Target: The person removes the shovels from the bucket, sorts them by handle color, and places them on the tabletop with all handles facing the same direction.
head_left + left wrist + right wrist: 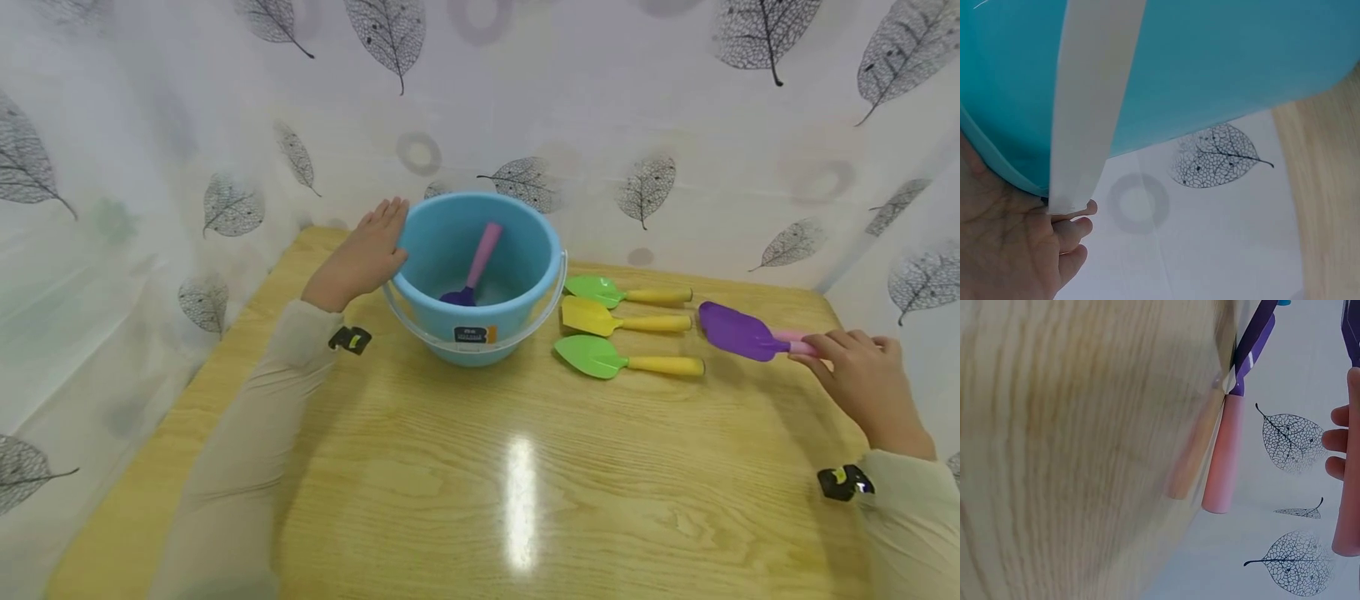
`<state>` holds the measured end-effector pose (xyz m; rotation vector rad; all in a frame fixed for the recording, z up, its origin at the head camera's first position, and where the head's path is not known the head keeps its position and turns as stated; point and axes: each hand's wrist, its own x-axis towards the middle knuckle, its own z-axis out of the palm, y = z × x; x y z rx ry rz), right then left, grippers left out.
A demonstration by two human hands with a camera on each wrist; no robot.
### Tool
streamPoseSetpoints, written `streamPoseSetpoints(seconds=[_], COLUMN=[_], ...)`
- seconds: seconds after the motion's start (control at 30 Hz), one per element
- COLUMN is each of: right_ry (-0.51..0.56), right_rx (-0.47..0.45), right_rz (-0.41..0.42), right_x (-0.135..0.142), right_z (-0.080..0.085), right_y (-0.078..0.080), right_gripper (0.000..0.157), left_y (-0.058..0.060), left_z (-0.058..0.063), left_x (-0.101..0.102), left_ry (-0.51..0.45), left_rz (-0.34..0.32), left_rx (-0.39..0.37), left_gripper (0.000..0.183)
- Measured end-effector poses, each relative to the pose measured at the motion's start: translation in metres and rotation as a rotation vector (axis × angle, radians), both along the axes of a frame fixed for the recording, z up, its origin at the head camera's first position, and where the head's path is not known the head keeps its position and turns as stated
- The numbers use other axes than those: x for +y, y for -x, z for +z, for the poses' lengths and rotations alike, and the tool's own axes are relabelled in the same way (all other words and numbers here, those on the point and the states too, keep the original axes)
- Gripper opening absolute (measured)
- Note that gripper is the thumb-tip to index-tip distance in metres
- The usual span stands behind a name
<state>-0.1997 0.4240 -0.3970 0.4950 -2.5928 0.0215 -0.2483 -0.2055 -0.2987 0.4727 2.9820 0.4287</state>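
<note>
My left hand (363, 258) lies against the left rim of a light blue bucket (435, 321), fingers extended; in the left wrist view its fingers (1072, 262) show beside the white bail (1094, 94). Inside the bucket leans a toy shovel with a pink handle (483, 254) and a purple blade. At the right, my right hand (870, 379) grips the pink handle of a purple shovel (738, 333), its blade pointing left. Beneath and behind it, a second purple shovel lies on the table, its pink handle (1222, 456) plain in the right wrist view.
Between the bucket and the right hand lie a green trowel (596, 357), a yellow shovel (588, 317) and another green trowel (596, 289), all with yellow handles pointing right. A leaf-printed white curtain (570, 92) borders the wooden table (600, 500) at the back and sides.
</note>
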Motion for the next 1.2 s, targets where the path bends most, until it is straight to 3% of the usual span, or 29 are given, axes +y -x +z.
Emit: streamPoseSetpoints(seconds=[0.13, 0.27, 0.67, 1.2], right_ry=[0.025, 0.036, -0.026, -0.062], right_rx=[-0.071, -0.074, -0.084, -0.159], right_rz=[-0.026, -0.017, -0.009, 0.02], right_x=[0.004, 0.008, 0.023, 0.029], right_z=[0.0, -0.004, -0.016, -0.019], right_y=[-0.003, -0.004, -0.004, -0.003], right_gripper=[0.035, 0.03, 0.024, 0.017], left_y=[0.001, 0.001, -0.001, -0.004], left_z=[-0.001, -0.001, 0.0, 0.002], left_x=[0.0, 0.0, 0.0, 0.001], left_ry=[-0.004, 0.004, -0.002, 0.01], left_rz=[0.002, 0.001, 0.0, 0.013], left_rx=[0.01, 0.007, -0.001, -0.008], left_gripper=[0.067, 0.066, 0.065, 0.066])
